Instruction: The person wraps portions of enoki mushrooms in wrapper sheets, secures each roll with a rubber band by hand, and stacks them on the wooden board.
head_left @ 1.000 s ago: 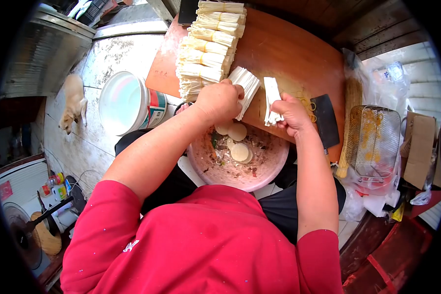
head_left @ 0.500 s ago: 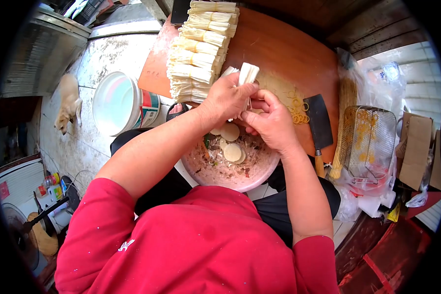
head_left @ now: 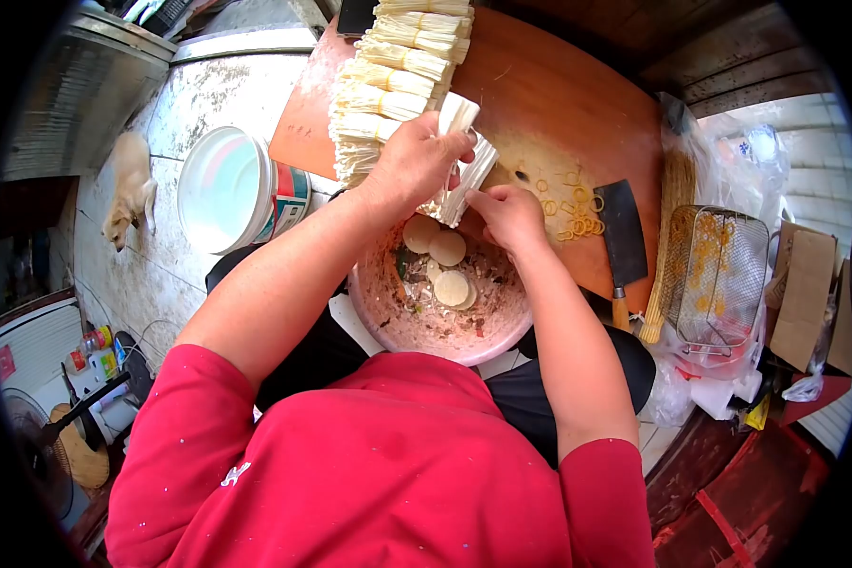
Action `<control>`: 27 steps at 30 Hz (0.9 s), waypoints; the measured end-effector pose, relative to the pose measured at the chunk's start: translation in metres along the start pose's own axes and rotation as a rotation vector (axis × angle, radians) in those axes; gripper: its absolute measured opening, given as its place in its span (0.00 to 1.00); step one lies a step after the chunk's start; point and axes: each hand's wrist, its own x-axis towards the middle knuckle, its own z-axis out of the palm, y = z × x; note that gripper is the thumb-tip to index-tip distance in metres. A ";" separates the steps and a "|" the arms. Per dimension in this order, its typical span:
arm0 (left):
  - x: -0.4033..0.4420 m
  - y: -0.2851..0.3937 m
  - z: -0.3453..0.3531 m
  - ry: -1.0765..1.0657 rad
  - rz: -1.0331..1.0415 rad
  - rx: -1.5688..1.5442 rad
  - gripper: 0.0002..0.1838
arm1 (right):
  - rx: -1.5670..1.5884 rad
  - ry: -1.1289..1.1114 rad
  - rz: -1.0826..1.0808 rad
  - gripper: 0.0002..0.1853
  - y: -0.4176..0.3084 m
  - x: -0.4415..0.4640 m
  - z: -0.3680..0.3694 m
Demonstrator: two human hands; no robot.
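My left hand (head_left: 417, 161) is closed round a bundle of white noodle-like strips (head_left: 458, 112), whose upper end sticks out past the thumb. More strips (head_left: 471, 180) slant below the fingers, above the basin; I cannot tell whether they belong to the same bundle. My right hand (head_left: 509, 220) pinches the lower right side of these slanted strips with thumb and fingertips. Beneath both hands stands a pink basin (head_left: 388, 327), holding several pale round slices (head_left: 447, 248) and dark scraps. Stacked banded bundles (head_left: 388, 78) of like strips lie beyond my left hand.
On the orange-brown board (head_left: 549, 104) lie loose yellow rubber bands (head_left: 577, 213) and a cleaver (head_left: 622, 237). A wire basket (head_left: 719, 270) is at the right. A white bucket (head_left: 225, 189) stands left, with a dog (head_left: 131, 185) on the floor beyond it.
My hands have moved slightly apart, my left one up and leftward. The strips between them now show as a wide slanting bunch. More round slices are visible in the basin.
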 end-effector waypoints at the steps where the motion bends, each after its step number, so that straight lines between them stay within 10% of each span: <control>1: 0.001 -0.005 0.000 0.001 0.000 -0.001 0.10 | -0.002 -0.001 0.000 0.20 0.002 0.004 0.002; 12: 0.010 -0.032 0.002 -0.108 -0.056 0.369 0.14 | 0.016 -0.028 -0.076 0.12 -0.004 0.008 -0.001; 27: 0.010 -0.016 0.013 -0.074 -0.274 -0.028 0.13 | 0.468 -0.197 -0.015 0.05 -0.034 -0.046 -0.058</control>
